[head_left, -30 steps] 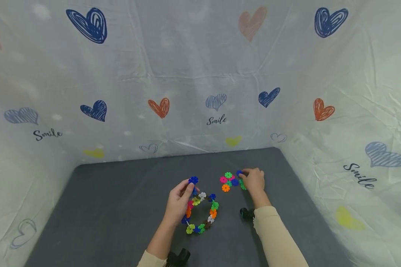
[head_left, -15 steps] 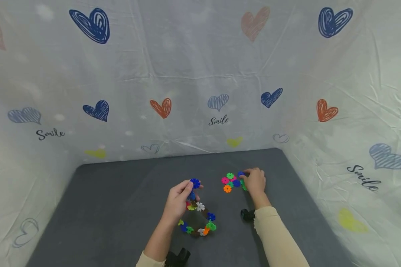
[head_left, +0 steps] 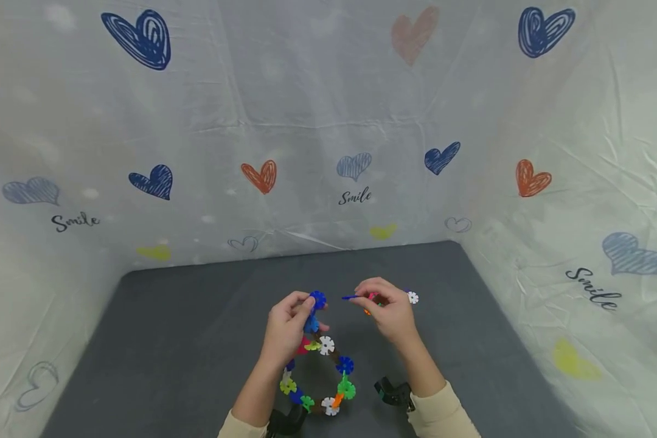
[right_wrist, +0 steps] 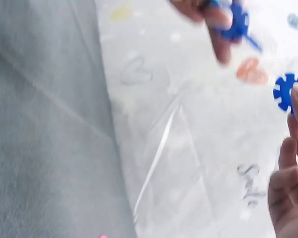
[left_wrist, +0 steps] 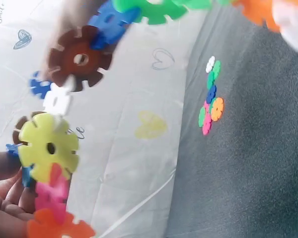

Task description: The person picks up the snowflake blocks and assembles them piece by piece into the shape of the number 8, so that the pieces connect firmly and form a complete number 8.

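My left hand (head_left: 290,325) pinches a blue notched disc (head_left: 318,300) at the top of a linked ring of colourful flower-shaped discs (head_left: 347,387). The ring hangs below the hand; brown, yellow, pink and orange pieces of it show close up in the left wrist view, such as a yellow disc (left_wrist: 48,148). To the right, my right hand (head_left: 391,311) pinches a single blue notched disc (right_wrist: 286,93) between thumb and fingers, seen edge-on in the head view. A gap separates this disc from the left hand's piece.
Behind the right hand, loose discs lie on the dark grey table (head_left: 197,340), including a white disc (head_left: 413,297) and an orange disc (left_wrist: 217,109). A black wrist camera (head_left: 391,392) sits under the right wrist. Heart-printed cloth (head_left: 301,213) encloses the table's back and sides.
My right hand has come left from the loose pile, carrying a blue disc and uncovering a white one. The ring under my left hand has swung and hangs lower and wider.
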Demonstrator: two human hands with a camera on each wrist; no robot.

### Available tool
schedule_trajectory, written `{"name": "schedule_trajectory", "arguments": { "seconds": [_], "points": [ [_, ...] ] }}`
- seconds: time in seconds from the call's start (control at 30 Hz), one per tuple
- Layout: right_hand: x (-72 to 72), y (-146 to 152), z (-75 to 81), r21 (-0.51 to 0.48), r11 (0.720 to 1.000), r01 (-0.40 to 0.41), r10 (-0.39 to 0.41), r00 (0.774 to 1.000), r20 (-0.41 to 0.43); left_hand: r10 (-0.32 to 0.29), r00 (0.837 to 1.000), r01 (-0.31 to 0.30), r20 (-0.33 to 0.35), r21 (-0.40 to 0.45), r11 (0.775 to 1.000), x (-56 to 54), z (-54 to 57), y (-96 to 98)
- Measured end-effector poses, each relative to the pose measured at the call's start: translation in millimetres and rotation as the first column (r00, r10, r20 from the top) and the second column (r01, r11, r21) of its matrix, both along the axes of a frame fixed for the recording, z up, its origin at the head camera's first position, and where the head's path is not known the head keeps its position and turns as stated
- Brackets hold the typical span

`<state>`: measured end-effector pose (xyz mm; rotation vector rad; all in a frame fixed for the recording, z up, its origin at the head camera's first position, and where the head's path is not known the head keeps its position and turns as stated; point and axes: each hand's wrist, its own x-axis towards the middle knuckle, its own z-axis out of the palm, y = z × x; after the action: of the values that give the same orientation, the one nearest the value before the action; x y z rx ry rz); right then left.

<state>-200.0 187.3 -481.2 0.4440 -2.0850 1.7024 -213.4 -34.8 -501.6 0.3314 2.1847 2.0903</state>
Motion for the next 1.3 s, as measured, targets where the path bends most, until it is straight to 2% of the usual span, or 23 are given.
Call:
{"name": "schedule_trajectory", "arguments": {
  "seconds": [0.1,0.2,0.33,0.47,0.57,0.73,1.0,1.07,1.13,1.17,1.23,1.27,1.3],
  "points": [
    [6.0,-12.4,7.8,0.031,0.999,0.031,-0.029,0.997,-0.075,0.012,1.000,-0.013,-0.028,-0.039,0.999,1.6,0.9,-0.2],
    [7.3,-19.2,8.9,0.059,0.997,0.051,-0.043,0.990,-0.135,-0.019,0.998,0.016,-0.053,-0.057,0.998,3.3,1.6,0.5],
    [1.8,-19.7,-1.8,0.083,0.995,0.050,-0.031,0.976,-0.214,-0.064,0.995,0.059,-0.076,-0.072,0.996,5.4,4.0,2.6],
    [-5.3,-15.2,-13.9,0.097,0.995,0.033,-0.005,0.962,-0.272,-0.073,0.994,0.066,-0.077,-0.086,0.994,8.2,8.9,4.0],
    [-8.5,-12.0,-16.4,0.131,0.991,0.024,0.022,0.938,-0.345,-0.075,0.995,0.069,-0.063,-0.091,0.993,9.6,12.0,5.2],
    [-11.7,-9.5,-14.7,0.190,0.981,0.035,0.060,0.879,-0.473,-0.070,0.996,0.064,-0.052,-0.103,0.993,9.4,14.6,7.4],
    [-12.8,-11.3,-9.5,0.256,0.965,0.052,0.096,0.843,-0.530,-0.082,0.996,0.077,-0.044,-0.095,0.992,8.7,12.0,7.2],
    [-13.8,-9.9,-9.5,0.268,0.963,0.030,0.118,0.848,-0.517,-0.086,0.996,0.081,-0.040,-0.104,0.991,8.5,11.0,7.1],
    [-15.1,-5.1,-11.6,0.266,0.964,-0.012,0.141,0.871,-0.471,-0.092,0.995,0.087,-0.039,-0.111,0.990,7.8,10.2,7.1],
    [-15.9,-1.0,-13.7,0.253,0.967,-0.031,0.142,0.890,-0.433,-0.093,0.995,0.088,-0.038,-0.115,0.989,7.5,10.0,7.2],
    [-17.2,10.4,-19.6,0.208,0.978,-0.012,0.080,0.943,-0.323,-0.085,0.996,0.079,-0.042,-0.129,0.988,6.9,9.5,7.1],
    [-18.4,17.3,-23.8,0.179,0.983,0.029,0.018,0.966,-0.256,-0.078,0.996,0.071,-0.045,-0.134,0.988,6.7,9.1,6.7],
    [-19.9,24.8,-28.7,0.156,0.984,0.088,-0.058,0.981,-0.187,-0.066,0.997,0.059,-0.047,-0.141,0.988,6.6,9.0,6.5]
  ]
}}
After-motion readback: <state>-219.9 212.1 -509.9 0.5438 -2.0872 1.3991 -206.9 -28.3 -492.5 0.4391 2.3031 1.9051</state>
